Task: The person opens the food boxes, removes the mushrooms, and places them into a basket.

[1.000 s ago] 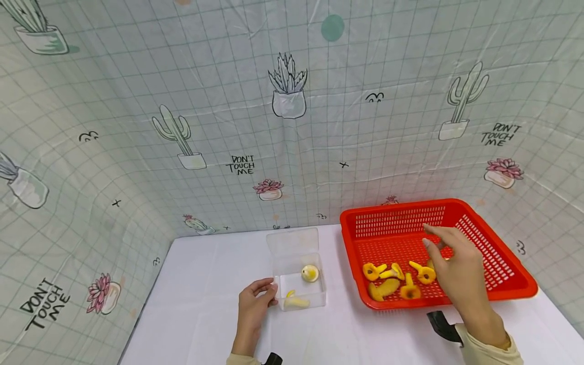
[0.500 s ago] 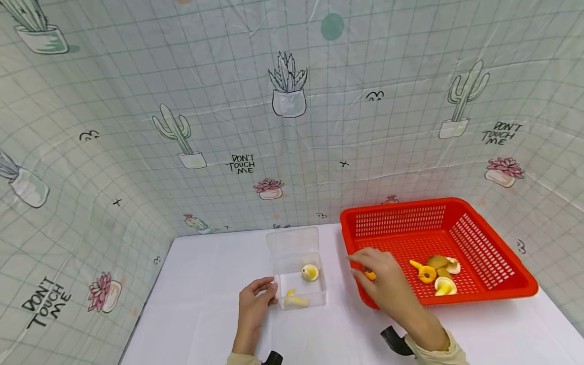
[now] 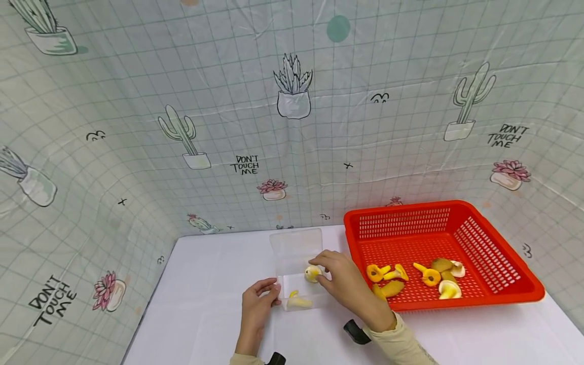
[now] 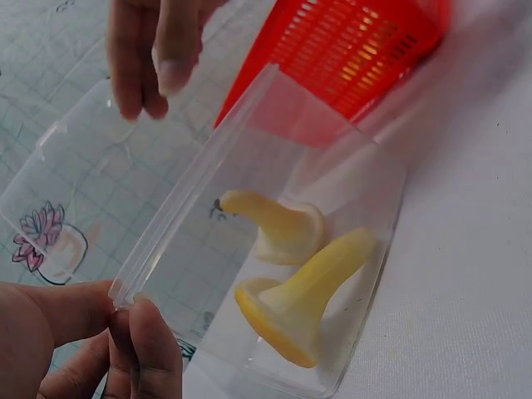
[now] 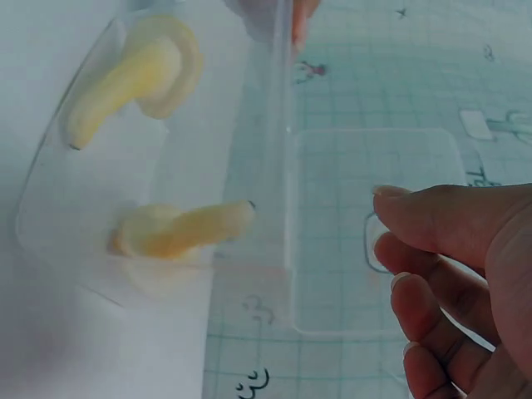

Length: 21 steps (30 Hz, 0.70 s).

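Note:
A clear plastic box (image 3: 294, 282) stands on the white cloth, its lid (image 3: 296, 242) folded back behind it. My left hand (image 3: 260, 304) pinches the box's left rim between thumb and fingers, as the left wrist view shows. Two yellow mushrooms lie inside: an upright-stemmed mushroom (image 4: 274, 226) towards the back right and a mushroom lying on its side (image 4: 303, 299) at the front. Over the right side of the box hovers my right hand (image 3: 349, 284), thumb and fingers loosely curved and apart. In the right wrist view nothing is between those fingers (image 5: 420, 303).
To the right, a red plastic basket (image 3: 410, 205) holds several mushrooms, among them yellow ones (image 3: 376, 272) at its left and brown-capped ones (image 3: 441, 264) near its middle. A patterned curtain (image 3: 228, 101) rises behind the table (image 3: 201, 284).
My right hand has swung left from above the basket's right part, across its left side, to over the clear box. The left hand stays at the box rim. The view shifts slightly.

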Tool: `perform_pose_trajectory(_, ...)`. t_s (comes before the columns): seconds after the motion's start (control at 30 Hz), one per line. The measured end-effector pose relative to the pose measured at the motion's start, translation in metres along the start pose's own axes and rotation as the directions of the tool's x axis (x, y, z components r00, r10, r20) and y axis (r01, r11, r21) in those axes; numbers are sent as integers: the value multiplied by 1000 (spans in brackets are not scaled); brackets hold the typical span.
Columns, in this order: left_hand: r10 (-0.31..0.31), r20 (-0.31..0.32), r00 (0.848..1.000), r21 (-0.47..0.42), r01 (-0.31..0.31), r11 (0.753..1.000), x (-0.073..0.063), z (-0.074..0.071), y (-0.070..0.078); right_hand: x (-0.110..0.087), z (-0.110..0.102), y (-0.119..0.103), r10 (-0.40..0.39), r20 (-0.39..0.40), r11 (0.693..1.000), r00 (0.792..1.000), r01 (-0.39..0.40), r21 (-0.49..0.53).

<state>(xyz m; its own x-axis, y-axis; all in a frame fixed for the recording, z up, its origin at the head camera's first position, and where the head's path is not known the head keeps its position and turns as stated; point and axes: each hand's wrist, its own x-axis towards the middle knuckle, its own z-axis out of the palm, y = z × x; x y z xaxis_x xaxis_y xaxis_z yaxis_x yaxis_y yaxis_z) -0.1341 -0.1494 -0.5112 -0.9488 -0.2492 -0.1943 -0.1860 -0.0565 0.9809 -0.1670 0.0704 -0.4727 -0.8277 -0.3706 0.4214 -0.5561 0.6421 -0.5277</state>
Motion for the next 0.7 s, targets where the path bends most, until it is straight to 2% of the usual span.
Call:
perform_pose_trajectory(0.23,-2,-2,1000,8,2,1000,-1,0,1,9,19,4,-39,2,999,999,39,-29)
perform_pose_trajectory(0.4,9,-1,1000,12,-9,1000,-1,0,0,12,26,6,-45,29,998,999,46,-41)
perform_pose_trajectory(0.7,-11,-8,1000,27,11,1000,2,1,-1,14,36,10,-55,50,996,997,58,-67)
